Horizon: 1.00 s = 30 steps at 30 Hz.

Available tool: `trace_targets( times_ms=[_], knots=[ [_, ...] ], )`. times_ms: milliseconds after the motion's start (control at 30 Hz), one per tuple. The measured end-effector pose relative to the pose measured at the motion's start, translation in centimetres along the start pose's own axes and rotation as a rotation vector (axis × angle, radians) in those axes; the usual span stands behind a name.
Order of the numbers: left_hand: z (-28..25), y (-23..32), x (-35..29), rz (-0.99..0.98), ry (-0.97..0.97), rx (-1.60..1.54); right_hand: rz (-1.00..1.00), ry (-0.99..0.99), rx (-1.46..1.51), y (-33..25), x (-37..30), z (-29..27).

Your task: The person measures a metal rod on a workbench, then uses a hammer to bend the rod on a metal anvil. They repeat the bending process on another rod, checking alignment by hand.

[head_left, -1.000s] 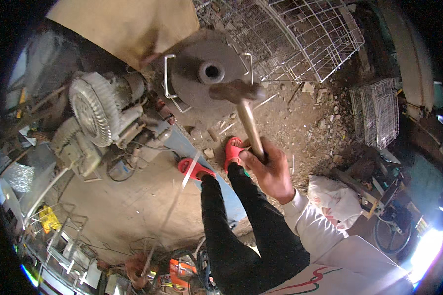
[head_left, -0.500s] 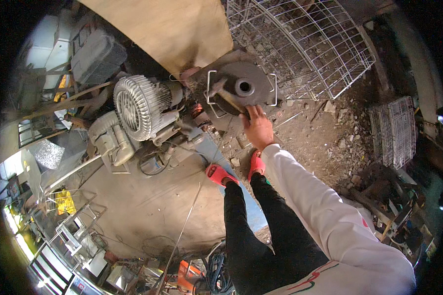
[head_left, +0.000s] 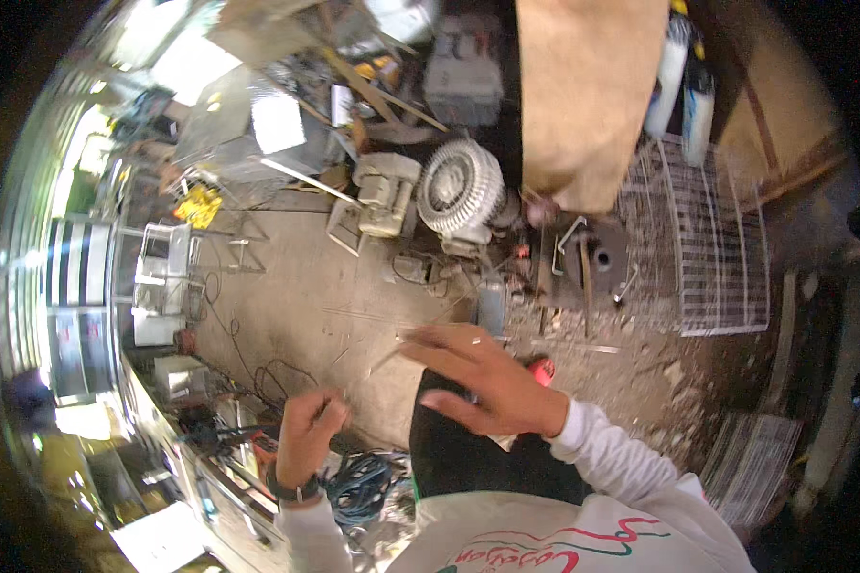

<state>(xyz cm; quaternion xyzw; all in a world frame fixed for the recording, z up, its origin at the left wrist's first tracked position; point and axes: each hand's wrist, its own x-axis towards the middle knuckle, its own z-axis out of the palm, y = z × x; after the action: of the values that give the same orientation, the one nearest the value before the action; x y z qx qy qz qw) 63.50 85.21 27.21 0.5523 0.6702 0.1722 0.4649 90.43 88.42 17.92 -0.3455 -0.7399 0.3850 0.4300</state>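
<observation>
My right hand is held out palm down in front of my legs, fingers stretched and thumb apart. Left of it and lower is my left hand, curled closed and blurred, with a dark watch at the wrist. What its fingers hold, if anything, I cannot make out. A thin rod shows by the right fingertips; whether a hand touches it I cannot tell. Beyond, a hammer lies across a dark round metal disc with a central hole and wire handles.
A finned metal motor or blower stands at the far middle. Wire racks lie on rubble at the right. Coiled dark hose lies near my left forearm. A tan board and gas cylinders stand at the back.
My right hand has let go of the hammer handle and drawn back toward my body. The left hand has come into view. My view has swung leftward, so the disc now appears farther right.
</observation>
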Motion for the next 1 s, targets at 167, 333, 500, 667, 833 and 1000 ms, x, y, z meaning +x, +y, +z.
trace_targets(
  times_ms=[167, 333, 500, 667, 833, 1000],
  knots=[
    [-3.8, 7.9, -3.4, 0.231, -0.041, -0.262, -0.082, -0.026, -0.148, -11.0, 6.3, -2.7],
    [-3.5, 6.7, -5.5, 0.342, -0.439, -0.470, -0.069, -0.199, 0.099, -17.0, 5.9, -4.8],
    [0.9, 3.3, -6.0, 0.311, -0.885, -0.395, 0.418, -0.621, 0.232, -18.5, -0.4, -5.8],
    [6.8, -0.5, -6.0, 0.303, -1.158, -0.405, 0.699, -0.725, 0.361, -16.6, -7.5, -4.0],
    [9.4, -0.6, -7.5, 0.305, -1.306, -0.369, 0.841, -0.691, 0.243, -19.7, -10.0, -4.2],
    [6.8, 2.8, -9.6, 0.256, -1.173, -0.112, 0.759, -0.578, 0.185, -22.5, -9.6, -4.4]
  ],
)
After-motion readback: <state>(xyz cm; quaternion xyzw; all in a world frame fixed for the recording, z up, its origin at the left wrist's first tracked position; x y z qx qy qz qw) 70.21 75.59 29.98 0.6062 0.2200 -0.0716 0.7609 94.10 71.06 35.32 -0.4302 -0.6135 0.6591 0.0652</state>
